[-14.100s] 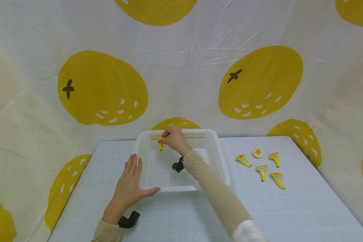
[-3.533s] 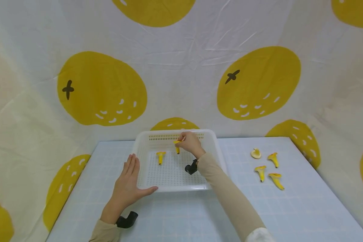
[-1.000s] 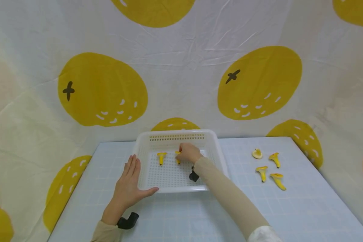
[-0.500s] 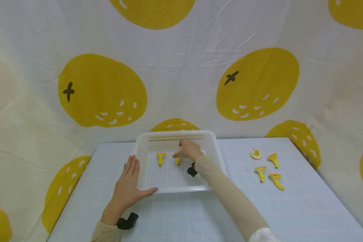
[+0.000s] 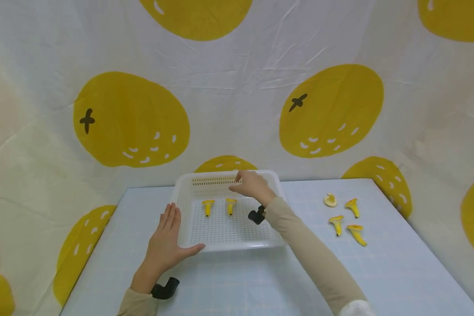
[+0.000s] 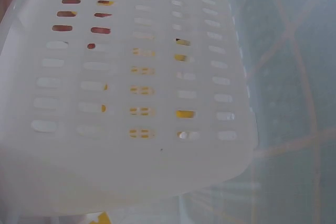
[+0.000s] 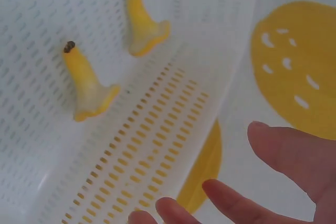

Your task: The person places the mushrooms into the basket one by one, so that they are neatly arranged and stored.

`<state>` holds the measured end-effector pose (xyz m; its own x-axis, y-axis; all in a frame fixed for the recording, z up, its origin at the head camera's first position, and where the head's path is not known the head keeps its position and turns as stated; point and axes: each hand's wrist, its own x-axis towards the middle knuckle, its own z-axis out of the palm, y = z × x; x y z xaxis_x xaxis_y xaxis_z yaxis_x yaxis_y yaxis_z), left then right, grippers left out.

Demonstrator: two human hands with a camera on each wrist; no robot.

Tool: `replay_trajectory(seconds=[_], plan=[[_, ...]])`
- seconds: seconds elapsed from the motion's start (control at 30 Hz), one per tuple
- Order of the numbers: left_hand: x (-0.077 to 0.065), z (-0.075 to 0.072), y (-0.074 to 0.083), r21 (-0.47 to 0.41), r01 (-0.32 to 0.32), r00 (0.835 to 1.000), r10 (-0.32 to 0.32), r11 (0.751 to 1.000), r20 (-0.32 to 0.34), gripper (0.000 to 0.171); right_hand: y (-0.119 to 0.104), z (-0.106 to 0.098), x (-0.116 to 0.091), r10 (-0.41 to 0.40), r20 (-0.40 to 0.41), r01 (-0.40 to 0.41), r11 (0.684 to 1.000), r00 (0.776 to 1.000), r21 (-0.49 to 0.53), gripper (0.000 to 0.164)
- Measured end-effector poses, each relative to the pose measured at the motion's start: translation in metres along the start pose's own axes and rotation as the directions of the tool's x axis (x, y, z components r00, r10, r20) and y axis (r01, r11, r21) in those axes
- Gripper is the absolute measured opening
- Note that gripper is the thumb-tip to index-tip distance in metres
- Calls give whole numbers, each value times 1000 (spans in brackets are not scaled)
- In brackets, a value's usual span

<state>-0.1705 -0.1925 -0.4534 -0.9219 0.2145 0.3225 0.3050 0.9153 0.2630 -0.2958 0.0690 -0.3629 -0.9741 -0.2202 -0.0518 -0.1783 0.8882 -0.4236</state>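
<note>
- Currently, 2 yellow mushrooms (image 5: pixel 231 206) lie in basket (image 5: pixel 237 247), 4 more on surface (image 5: pixel 229 281).
- R grip (image 5: pixel 253 184) empty, fingers apart; L grip (image 5: pixel 163 248) straight-fingered at basket's L side.
- Mushrooms prob. light, firm; pinch mid-stem.

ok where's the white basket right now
In the head view, the white basket sits mid-picture at the back of the table, with the left hand at its near left corner and yellow mushrooms to its right.

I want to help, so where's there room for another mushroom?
In the basket, between the two mushrooms and the near rim. On the table, in front of the basket, between the sleeves. Crowded: among the four other mushrooms, and under the right hand.
</note>
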Motion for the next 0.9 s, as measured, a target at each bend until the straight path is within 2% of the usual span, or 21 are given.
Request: replay_trajectory(seconds=[0.17,0.37,0.53,0.73,0.9], plan=[[0,-1,0,8,-1,1000,1,1000,-2,127,5,-19,-12,-32,-34,34,998,999,47,46],[0,0,-1,8,0,1000,0,1000,-10,127,21,-38,-27,-92,-115,104,990,989,98,42],[0,-1,-1,7,9,1000,-9,1000,3,127,39,-53,-44,-90,-181,117,983,979,142,39],[0,0,-1,5,-10,1000,10,1000,-18,126,69,-64,-61,-89,-317,146,976,944,161,31],[-1,0,-2,6,-19,999,19,1000,-30,127,97,-65,-75,-78,-434,165,972,898,168,25]])
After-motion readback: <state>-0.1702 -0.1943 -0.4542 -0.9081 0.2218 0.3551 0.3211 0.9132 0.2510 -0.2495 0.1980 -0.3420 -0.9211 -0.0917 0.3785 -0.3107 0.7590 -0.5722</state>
